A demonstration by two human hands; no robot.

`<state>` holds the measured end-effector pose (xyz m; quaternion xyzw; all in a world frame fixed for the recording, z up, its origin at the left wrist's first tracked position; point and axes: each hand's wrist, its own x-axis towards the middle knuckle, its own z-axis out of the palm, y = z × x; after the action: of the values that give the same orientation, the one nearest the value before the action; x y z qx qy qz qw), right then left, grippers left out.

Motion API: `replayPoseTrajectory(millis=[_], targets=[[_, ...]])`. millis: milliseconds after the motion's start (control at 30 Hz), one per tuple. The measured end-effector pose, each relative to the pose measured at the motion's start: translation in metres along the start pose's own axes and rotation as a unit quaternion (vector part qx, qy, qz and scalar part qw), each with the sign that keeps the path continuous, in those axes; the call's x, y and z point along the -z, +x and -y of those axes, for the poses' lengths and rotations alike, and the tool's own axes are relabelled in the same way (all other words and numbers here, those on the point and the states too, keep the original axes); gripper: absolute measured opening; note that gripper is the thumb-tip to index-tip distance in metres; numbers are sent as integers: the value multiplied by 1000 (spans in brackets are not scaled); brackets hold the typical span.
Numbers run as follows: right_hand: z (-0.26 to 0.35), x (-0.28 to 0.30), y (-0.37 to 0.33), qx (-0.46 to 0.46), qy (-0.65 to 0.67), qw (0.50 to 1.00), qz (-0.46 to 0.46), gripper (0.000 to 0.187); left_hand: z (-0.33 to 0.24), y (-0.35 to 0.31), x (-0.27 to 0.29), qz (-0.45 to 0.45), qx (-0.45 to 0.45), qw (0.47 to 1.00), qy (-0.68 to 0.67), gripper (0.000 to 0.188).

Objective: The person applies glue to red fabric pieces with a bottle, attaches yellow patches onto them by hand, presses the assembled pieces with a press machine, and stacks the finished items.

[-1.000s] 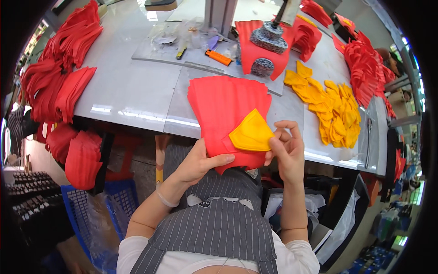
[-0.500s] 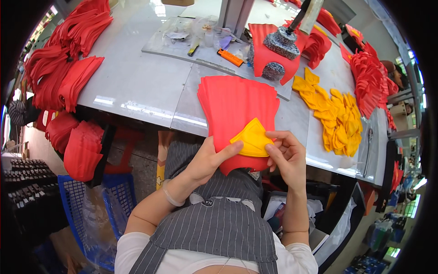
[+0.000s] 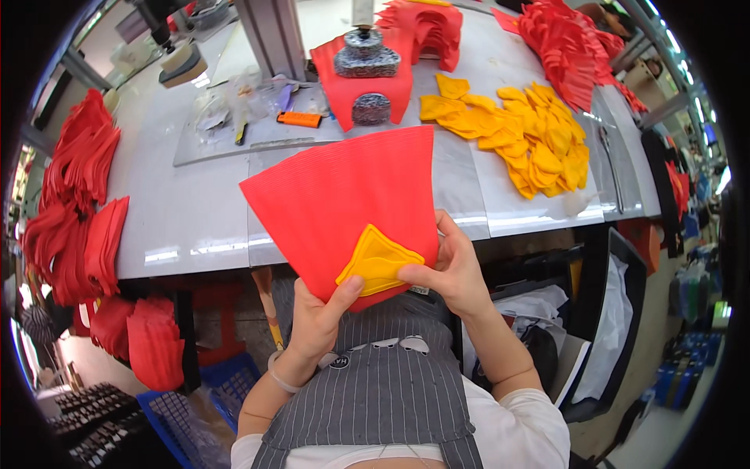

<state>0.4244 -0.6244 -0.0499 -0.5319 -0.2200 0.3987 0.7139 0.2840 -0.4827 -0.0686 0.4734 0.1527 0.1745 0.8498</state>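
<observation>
A red fan-shaped sheet is held in front of my apron, its wide end tilted away over the table edge. On its narrow lower end lies a yellow pointed patch with a raised rim. My left hand grips the sheet's lower left edge, thumb on the patch's left corner. My right hand grips the right edge, its thumb pressing the patch's right side. Most fingers of both hands are hidden behind the sheet.
Beyond the sheet, a speckled grey block sits on another red piece. Yellow patches are heaped at the right. Red stacks lie at the left. An orange-handled tool lies on a board. A blue basket stands below.
The red sheet is now turned and spread wider toward the upper left. My right thumb has moved from the patch's edge onto its face. The whole view has swung round.
</observation>
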Motion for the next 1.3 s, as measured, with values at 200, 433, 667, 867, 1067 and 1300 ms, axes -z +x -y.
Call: replayPoseTrajectory(millis=[200,433,667,867,1067,1300], targets=[[-1,-11,16,57,35,998,-2,63,-14,9,8,-3,-24,998,54,36],[35,8,121,297,-207,930,-66,41,-33,6,38,-41,-7,985,-166,45],[139,-50,217,639,-89,763,-31,39,-37,15,59,-51,11,979,-197,47],[280,-63,295,771,-336,502,-203,38,-46,20,54,-56,25,972,-229,49],[137,2,257,652,-343,617,-276,13,-60,30,75,-70,-15,972,-223,49],[0,92,274,154,-274,921,-230,41,-58,55,70,-69,-6,979,-191,48]])
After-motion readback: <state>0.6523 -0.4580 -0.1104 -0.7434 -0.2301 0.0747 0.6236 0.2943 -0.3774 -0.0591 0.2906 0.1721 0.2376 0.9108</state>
